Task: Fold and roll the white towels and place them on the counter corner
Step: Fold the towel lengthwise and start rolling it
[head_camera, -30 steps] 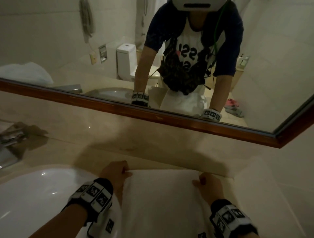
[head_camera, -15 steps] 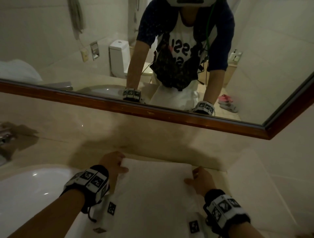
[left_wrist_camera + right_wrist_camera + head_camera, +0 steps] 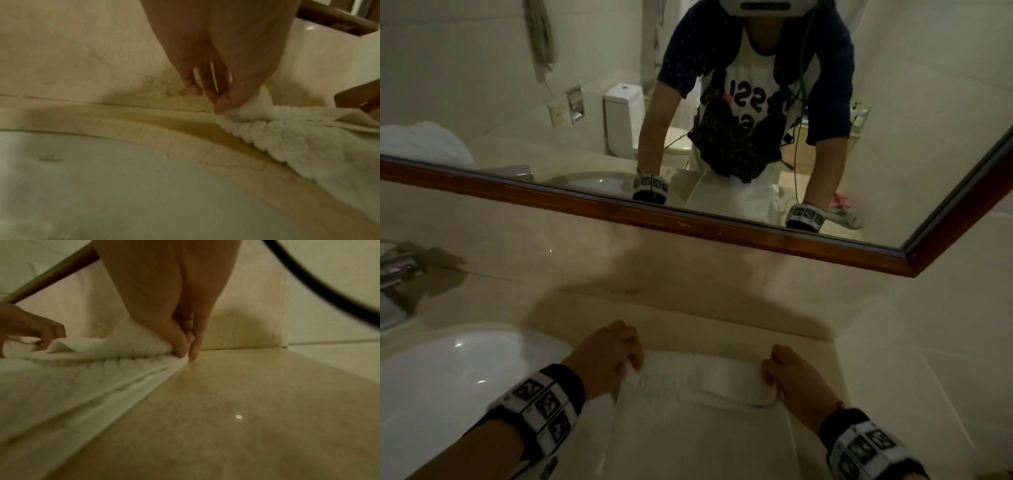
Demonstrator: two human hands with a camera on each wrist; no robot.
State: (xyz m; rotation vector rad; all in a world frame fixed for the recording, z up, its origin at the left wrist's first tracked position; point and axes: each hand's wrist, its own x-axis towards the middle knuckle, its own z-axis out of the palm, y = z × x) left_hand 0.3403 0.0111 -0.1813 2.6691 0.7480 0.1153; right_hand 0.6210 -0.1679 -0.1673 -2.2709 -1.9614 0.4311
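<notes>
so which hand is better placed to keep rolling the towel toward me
Neither alone. The left hand and right hand each pinch one end of the towel at its rolled far edge, so an even roll likely needs both.

The towel (image 3: pixel 698 421) is white with a bumpy, ribbed edge. The table (image 3: pixel 267 402) is creamy beige stone. The sink (image 3: pixel 448 370) is shiny white. The mirror frame (image 3: pixel 592 205) is dark reddish brown. The wrist bands (image 3: pixel 544 407) are black with black-and-white squares.
</notes>
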